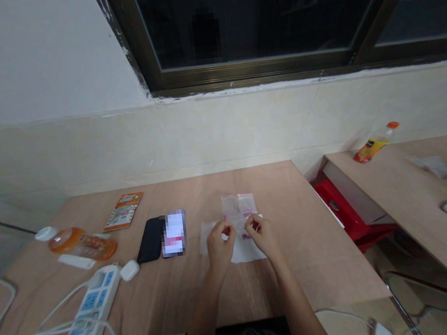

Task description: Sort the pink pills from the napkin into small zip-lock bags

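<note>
Above the middle of the table, my left hand [220,242] and my right hand [261,234] face each other with fingers pinched. Between the fingertips spans a small clear plastic bag [235,221], its edges hard to make out. Beneath the hands lies a white sheet of paper [248,253]. Some small dark pink bits [246,236] show near my right fingertips; whether they are in the bag or on the paper I cannot tell. More clear bags [246,202] lie flat just beyond the hands, and another clear bag [204,237] is left of my left hand.
Left of the hands lie a lit phone [173,234], a black phone [150,240], an orange packet [123,211] and a drink bottle [83,244] on its side. A power strip [90,309] with cables fills the front left. A second table [406,196] stands right, across a gap.
</note>
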Tool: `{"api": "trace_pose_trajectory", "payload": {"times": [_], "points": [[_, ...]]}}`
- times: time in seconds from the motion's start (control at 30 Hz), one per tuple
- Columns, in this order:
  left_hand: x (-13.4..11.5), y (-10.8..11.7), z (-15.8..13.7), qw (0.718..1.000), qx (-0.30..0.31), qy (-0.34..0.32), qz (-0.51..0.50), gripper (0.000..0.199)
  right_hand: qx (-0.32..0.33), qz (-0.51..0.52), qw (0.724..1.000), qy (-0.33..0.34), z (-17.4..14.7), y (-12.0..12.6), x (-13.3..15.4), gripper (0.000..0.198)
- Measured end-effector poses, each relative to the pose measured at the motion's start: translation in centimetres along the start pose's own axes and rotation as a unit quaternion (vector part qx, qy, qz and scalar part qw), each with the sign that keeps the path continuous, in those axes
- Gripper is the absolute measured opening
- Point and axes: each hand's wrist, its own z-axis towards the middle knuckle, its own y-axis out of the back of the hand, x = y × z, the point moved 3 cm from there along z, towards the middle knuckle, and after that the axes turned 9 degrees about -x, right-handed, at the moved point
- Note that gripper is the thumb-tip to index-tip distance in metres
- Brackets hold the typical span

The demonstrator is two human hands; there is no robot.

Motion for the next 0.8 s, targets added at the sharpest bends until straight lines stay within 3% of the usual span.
{"api": "trace_pose_trajectory", "payload": {"times": [0.2,0.37,0.53,0.63,0.8], "points": [[-0.1,-1.2,-0.7,0.999,0.041,0.006,-0.032,0.014,-0.028,0.003,1.0,0.004,0.1,0.6,0.2,0.009],[3.2,-2.0,-1.0,0.976,-0.035,0.167,-0.136,0.037,-0.007,0.02,1.0,0.009,0.1,1.3,1.2,0.01],[5.7,-2.9,-1.2,0.939,0.016,0.264,-0.22,0.055,-0.018,0.109,0.994,-0.001,0.3,1.5,1.4,0.011],[5.7,-3.0,-1.1,0.927,0.036,0.269,-0.258,0.051,-0.037,0.143,0.989,-0.023,0.5,1.4,0.7,0.014],[4.8,-2.5,-0.5,0.94,0.008,0.224,-0.257,0.042,-0.022,0.115,0.992,-0.046,0.4,1.3,-0.3,0.021]]}}
